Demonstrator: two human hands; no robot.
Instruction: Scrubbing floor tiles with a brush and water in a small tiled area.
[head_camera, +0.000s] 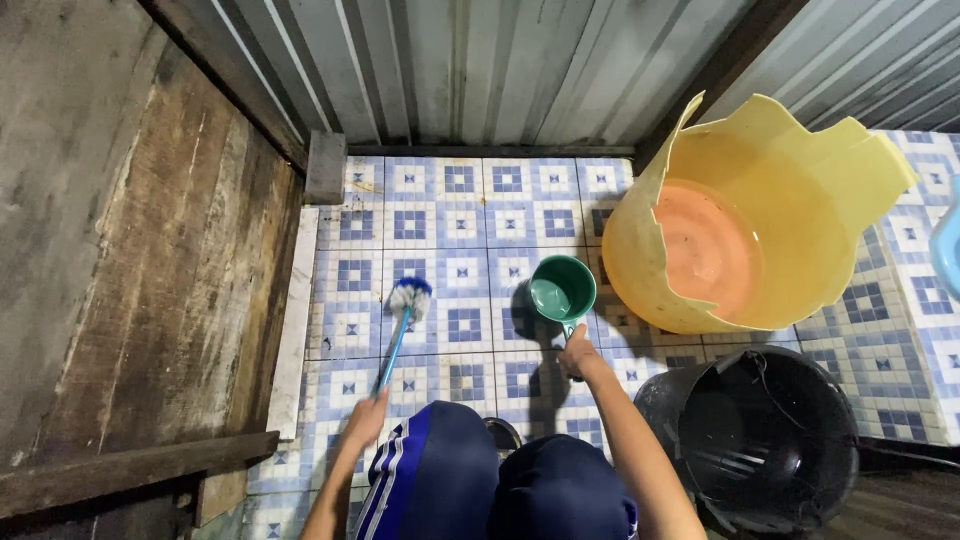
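Gripping a blue-handled white-bristled brush (403, 318) in your left hand (362, 420), your right hand (578, 355) clasps a green plastic dipper (562, 290) beside the cracked yellow tub (760, 200); tilt it, and water could slick the tiles.

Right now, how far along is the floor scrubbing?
Done: cannot tell; no clearly cleaned patch shows on the tiles. In hand: the left hand holds the brush, head on a tile; the right hand holds a green dipper with water. Left: the yellow tub holds more water; the black bucket stands beside it.
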